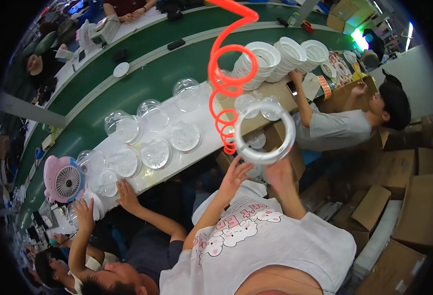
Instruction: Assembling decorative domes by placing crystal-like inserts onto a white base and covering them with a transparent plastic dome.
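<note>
The left hand point(233, 178) spreads its fingers loosely at 7 o'clock of a glossy whitish ring point(289, 129), contact unclear. The right hand point(280, 175), blurred, is at 5 o'clock; I cannot tell its grip. Round and open-centred, the ring sits at 12 o'clock from the 2 hands.

Left of the ring point(263, 158) before me, domed covers point(156, 152) lie on the surface point(204, 110), a fan point(68, 183) farther left; beyond, stacked rings point(291, 60); cardboard boxes point(407, 214) right.
</note>
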A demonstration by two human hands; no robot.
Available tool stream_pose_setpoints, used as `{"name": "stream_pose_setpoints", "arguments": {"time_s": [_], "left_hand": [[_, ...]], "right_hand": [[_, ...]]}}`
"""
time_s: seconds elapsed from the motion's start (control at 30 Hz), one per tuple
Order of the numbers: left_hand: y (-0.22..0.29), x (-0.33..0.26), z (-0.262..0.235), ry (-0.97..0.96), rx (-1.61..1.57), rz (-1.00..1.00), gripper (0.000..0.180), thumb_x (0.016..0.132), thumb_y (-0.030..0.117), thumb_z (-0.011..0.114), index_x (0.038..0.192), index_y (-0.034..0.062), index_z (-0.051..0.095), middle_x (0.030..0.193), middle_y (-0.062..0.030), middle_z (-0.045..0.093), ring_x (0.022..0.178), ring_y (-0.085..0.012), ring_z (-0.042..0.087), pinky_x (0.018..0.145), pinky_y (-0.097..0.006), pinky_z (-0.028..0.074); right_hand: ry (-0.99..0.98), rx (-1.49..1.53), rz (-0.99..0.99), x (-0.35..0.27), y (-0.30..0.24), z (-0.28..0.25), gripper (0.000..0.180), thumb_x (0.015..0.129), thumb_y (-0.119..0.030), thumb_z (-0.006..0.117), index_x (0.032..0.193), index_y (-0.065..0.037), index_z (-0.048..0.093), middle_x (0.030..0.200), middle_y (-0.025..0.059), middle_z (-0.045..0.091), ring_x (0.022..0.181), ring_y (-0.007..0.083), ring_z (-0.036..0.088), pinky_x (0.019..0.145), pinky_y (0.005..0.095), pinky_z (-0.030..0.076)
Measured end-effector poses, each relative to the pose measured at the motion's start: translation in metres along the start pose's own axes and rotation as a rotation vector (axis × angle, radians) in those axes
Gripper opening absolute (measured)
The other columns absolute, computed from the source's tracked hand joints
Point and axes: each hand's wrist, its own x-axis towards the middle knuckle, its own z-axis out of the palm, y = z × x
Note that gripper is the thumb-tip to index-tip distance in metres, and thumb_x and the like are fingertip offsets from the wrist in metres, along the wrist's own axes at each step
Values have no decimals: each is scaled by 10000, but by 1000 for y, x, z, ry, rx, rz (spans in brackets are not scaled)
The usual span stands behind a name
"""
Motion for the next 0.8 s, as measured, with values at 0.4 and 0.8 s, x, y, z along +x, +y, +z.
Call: {"name": "stream_pose_setpoints", "arguments": {"time_s": [0.4, 0.8], "left_hand": [[29, -39, -2, 234, 147, -49, 456, 713, 5, 541, 1139, -17, 380, 1018, -233, 549, 749, -297, 629, 716, -388, 524], [42, -143, -97, 754, -539, 336, 488, 872, 195, 476, 1287, 24, 284, 1035, -116, 519, 660, -141, 537, 686, -257, 501]], "right_hand": [[-172, -1571, -232, 80, -53, -84, 241, 694, -4, 538, 927, -33, 590, 882, 75, 618, 806, 171, 591, 695, 275, 467], [-766, -2712, -646, 294, -43, -126, 123, 731, -145, 517, 830, -124, 588, 926, 107, 545, 837, 266, 551, 670, 374, 466]]}}
